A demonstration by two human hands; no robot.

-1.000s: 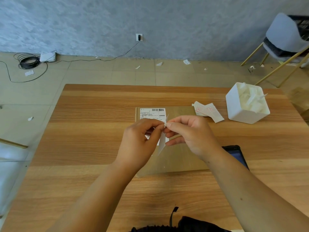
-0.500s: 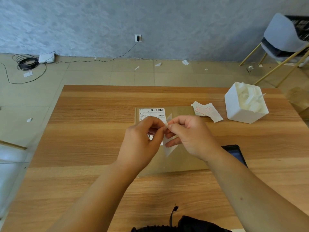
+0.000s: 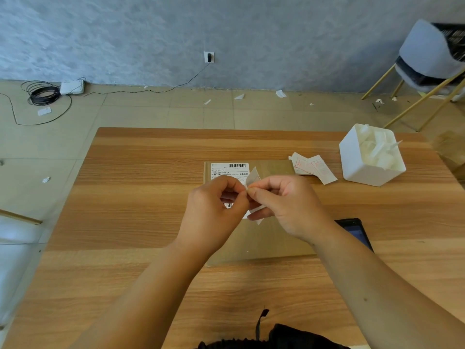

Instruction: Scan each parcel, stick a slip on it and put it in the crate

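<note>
Looking down at a flat brown parcel (image 3: 273, 239) lying on a wooden table (image 3: 141, 197), with a white shipping label (image 3: 230, 170) stuck on its far left corner. Holding a small white slip (image 3: 252, 176) just above the parcel's middle with 2 hands: pinched by thumb and fingertips of the left hand (image 3: 214, 212) over the parcel's left half, and by thumb and forefinger of the right hand (image 3: 289, 205) over its right half, with fingertips nearly touching. Looks like 2 layers of the slip splaying apart at the pinch, 1 flap sticking up toward the label and another poking out below the right hand, but can't say for sure with the fingers in the way. Just past the parcel's far right corner, seeing a loose pile of red-printed slips (image 3: 312, 167), and further out from that same corner a white box (image 3: 362, 170) stuffed with white scraps. Near the parcel's right edge, peeking out from under the right forearm, a dark phone (image 3: 354, 233).
</note>
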